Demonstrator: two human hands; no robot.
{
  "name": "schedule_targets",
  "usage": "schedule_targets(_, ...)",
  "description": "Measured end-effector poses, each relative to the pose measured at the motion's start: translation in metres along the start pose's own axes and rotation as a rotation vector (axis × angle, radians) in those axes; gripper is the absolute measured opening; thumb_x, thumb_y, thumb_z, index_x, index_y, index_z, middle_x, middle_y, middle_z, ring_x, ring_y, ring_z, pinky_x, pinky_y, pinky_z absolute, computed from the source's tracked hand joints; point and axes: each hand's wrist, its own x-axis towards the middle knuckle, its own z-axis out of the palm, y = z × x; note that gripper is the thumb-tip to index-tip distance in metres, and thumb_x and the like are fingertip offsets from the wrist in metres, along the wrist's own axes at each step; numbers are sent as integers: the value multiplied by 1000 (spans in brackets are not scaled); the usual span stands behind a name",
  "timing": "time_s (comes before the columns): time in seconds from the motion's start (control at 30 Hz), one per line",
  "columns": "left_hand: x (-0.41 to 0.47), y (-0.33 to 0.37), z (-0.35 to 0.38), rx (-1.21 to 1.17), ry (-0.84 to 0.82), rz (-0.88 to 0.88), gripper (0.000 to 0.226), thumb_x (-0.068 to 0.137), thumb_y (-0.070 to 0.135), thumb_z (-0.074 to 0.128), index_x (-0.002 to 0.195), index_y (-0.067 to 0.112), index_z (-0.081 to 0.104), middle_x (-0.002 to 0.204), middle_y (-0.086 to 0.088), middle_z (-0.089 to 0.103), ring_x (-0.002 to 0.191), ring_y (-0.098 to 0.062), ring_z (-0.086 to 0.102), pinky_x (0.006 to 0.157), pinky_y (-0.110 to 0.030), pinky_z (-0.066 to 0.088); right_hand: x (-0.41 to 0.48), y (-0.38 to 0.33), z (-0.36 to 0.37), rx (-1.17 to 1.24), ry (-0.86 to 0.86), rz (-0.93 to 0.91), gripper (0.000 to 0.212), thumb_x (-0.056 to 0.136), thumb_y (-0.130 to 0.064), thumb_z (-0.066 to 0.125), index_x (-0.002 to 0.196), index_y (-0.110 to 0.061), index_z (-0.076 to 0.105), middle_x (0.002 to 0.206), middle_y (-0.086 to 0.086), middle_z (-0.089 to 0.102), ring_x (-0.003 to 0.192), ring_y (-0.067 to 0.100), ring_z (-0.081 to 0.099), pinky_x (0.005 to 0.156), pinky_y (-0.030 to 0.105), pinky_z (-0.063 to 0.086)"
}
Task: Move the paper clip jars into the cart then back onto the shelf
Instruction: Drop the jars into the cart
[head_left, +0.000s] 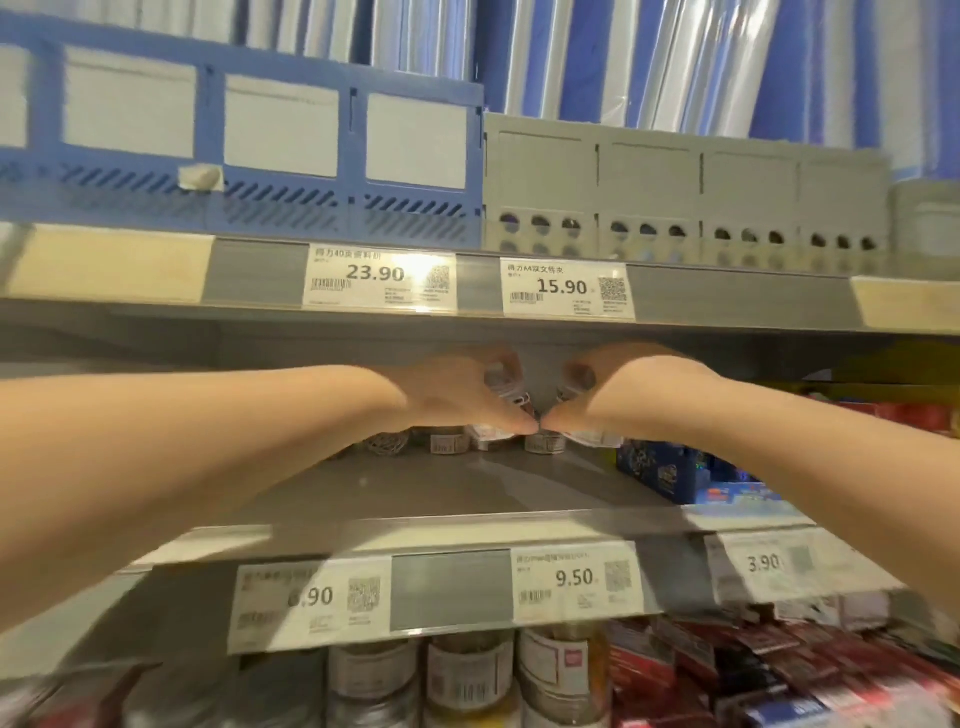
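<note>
Grey store shelves fill the view, with blue and grey file boxes on the top level and price tags along the shelf edges. Both bare arms reach deep into the middle shelf. The left hand and the right hand meet at the thumbs, each with its fingers curled around a small clear paper clip jar: one jar in the left hand, another in the right, both raised above the shelf board. More jars stand at the back of that shelf beneath the hands. Blue packets lie to the right. Further jars stand on the level below.
</note>
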Motion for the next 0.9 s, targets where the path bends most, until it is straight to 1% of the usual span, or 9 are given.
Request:
schedule_targets(0.07, -25, 22, -2, 21, 20, -60, 27, 77, 46, 69, 89, 34, 47, 75, 23, 43, 77, -3, 47, 62, -11, 36, -28, 5, -11, 57, 74, 7, 46, 73, -61, 58, 102, -25, 60, 99, -4, 63, 89, 17, 59, 80, 33, 52)
schedule_targets(0.1, -37, 33, -2, 17, 25, -67, 30, 75, 48, 70, 95, 33, 54, 75, 23, 46, 73, -1, 47, 59, -9, 35, -41, 8, -17, 84, 110, -14, 47, 71, -58, 60, 105, -25, 61, 100, -5, 64, 88, 16, 60, 79, 34, 54)
schedule_targets(0.2, -75, 65, -1, 54, 47, -29, 59, 71, 48, 73, 122, 33, 48, 95, 17, 51, 89, -5, 49, 70, -15, 36, -85, 18, -31, 104, 126, -79, 56, 73, -56, 62, 120, -27, 56, 113, -7, 61, 98, 15, 58, 84, 36, 53)
schedule_targets(0.3, -113, 98, 6, -10, 48, -23, 56, 70, 45, 75, 118, 37, 49, 89, 22, 49, 87, -4, 49, 72, -16, 37, -131, 28, -42, 98, 106, -96, 59, 75, -55, 62, 126, -27, 52, 120, -5, 59, 105, 16, 56, 86, 35, 51)
schedule_targets(0.4, -149, 131, 11, -28, 9, -4, 48, 70, 46, 75, 110, 40, 50, 90, 21, 52, 81, 0, 51, 66, -14, 39, -179, 36, -57, 98, 80, -83, 57, 75, -55, 62, 125, -29, 53, 117, -5, 60, 102, 15, 55, 84, 34, 51)
schedule_targets(0.53, -193, 181, 21, -17, -2, 80, 50, 75, 44, 71, 119, 36, 50, 96, 20, 47, 92, -4, 46, 72, -18, 36, -248, 48, -75, 64, 56, -69, 52, 77, -56, 62, 122, -31, 53, 109, -8, 59, 90, 10, 50, 71, 27, 45)
schedule_targets(0.67, -233, 227, 37, -58, -39, 188, 55, 72, 49, 71, 121, 39, 48, 105, 15, 47, 91, -7, 47, 72, -20, 36, -329, 58, -91, 23, 35, 40, 56, 75, -58, 63, 123, -32, 52, 114, -7, 59, 97, 13, 54, 79, 32, 51)
schedule_targets(0.77, -264, 261, 53, -97, -81, 308, 57, 70, 49, 72, 121, 39, 48, 105, 18, 44, 95, -6, 45, 70, -17, 35, -389, 67, -106, -23, 20, 121, 52, 74, -59, 63, 115, -30, 55, 103, -8, 59, 92, 12, 55, 78, 35, 52)
schedule_targets(0.9, -304, 308, 83, -176, -143, 480, 60, 70, 51, 72, 123, 38, 47, 120, 17, 48, 110, -5, 44, 89, -22, 37, -469, 77, -119, -59, -16, 236, 45, 74, -62, 62, 106, -32, 54, 90, -12, 54, 81, 9, 51, 65, 29, 44)
